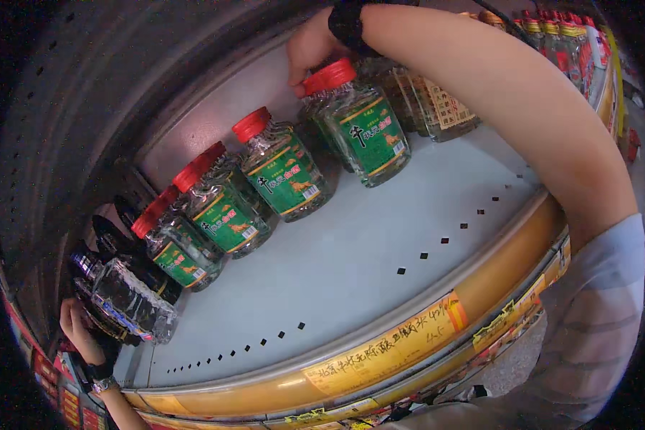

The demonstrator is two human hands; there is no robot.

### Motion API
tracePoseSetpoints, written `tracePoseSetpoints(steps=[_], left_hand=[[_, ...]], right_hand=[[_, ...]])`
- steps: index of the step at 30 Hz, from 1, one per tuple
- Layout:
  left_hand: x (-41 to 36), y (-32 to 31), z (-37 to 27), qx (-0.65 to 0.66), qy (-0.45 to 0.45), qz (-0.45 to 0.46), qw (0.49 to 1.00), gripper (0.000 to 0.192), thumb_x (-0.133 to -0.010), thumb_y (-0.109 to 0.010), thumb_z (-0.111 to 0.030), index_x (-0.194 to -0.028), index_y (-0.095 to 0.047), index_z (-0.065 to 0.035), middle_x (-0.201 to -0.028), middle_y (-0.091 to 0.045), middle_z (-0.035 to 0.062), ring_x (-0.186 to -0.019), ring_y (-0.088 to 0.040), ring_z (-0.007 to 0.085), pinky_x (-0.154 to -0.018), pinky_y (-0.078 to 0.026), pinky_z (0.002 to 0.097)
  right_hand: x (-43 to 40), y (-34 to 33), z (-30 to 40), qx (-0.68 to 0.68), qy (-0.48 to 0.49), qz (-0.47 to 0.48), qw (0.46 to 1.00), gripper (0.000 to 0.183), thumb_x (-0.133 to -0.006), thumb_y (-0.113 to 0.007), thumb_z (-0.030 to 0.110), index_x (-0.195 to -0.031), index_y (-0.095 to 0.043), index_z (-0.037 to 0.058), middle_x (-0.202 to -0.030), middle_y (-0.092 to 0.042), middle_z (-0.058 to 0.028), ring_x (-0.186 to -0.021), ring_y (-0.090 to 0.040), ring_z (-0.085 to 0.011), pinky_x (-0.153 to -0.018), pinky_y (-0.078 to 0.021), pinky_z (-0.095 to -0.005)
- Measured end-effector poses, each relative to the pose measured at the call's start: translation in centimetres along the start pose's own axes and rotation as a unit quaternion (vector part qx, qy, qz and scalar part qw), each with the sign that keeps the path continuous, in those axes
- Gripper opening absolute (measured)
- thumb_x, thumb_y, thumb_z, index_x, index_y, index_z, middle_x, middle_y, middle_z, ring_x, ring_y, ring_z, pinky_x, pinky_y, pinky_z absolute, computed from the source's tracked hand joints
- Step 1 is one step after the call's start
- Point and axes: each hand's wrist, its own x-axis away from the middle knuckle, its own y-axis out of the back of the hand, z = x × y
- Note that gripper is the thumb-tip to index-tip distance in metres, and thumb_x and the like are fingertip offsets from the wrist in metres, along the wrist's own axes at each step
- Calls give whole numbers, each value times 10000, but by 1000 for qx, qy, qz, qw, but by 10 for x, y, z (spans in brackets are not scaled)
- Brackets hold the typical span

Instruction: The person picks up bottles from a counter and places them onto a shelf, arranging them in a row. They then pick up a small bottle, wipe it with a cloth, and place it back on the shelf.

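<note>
Clear glass liquor bottles with red caps and green labels stand in a slanting row of short files on a pale metal shelf (322, 258). My right hand (312, 45) reaches over to the back of the rightmost file. Its fingers are at the red cap of a rear bottle (313, 86), partly hidden behind it, just behind the front bottle (373, 137). A single red-capped bottle (287, 169) stands to the left of that file. At the far left, my left hand (78, 325) has its fingers bent beside a clear flat bottle (137, 301) and dark bottles; its hold is unclear.
Bottles with cream labels (446, 107) stand behind my right forearm. More red-topped bottles (564, 43) fill the far right. A yellow price strip (387, 344) with handwriting runs along the shelf's front edge. Red boxes (70, 406) lie low at the left.
</note>
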Motion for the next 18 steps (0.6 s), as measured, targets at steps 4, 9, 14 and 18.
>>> tracePoseSetpoints(steps=[4,9,14,18], left_hand=[[-1,6,1,-44,-15,-29,999,149,-850,-466,-181,-767,-497,-60,-564,-333,-80,-488,-256,7,-431,-177,193],[-1,0,9,-26,-23,-72,997,161,-855,-460,-192,-784,-505,-55,-574,-356,-77,-486,-267,13,-427,-185,194],[5,-8,2,-11,6,-115,993,174,-862,-458,-205,-832,-523,-46,-611,-391,-69,-504,-281,14,-439,-203,188],[1,-1,5,-12,-11,-66,998,168,-865,-452,-203,-816,-509,-53,-612,-395,-70,-493,-279,14,-430,-198,183]], right_hand=[[1,3,0,-35,-9,8,999,317,-708,-598,408,-859,-646,134,-824,-605,-23,-727,-527,-146,-669,-413,-322],[12,7,-2,-83,-44,8,996,334,-697,-604,418,-864,-641,131,-823,-602,-34,-728,-528,-145,-666,-417,-318],[26,5,6,-30,-72,-30,997,311,-696,-612,412,-859,-621,146,-799,-600,-5,-728,-527,-127,-657,-414,-300],[44,2,10,-195,-119,47,973,297,-673,-650,343,-822,-604,90,-801,-612,-33,-628,-563,-145,-581,-458,-290]])
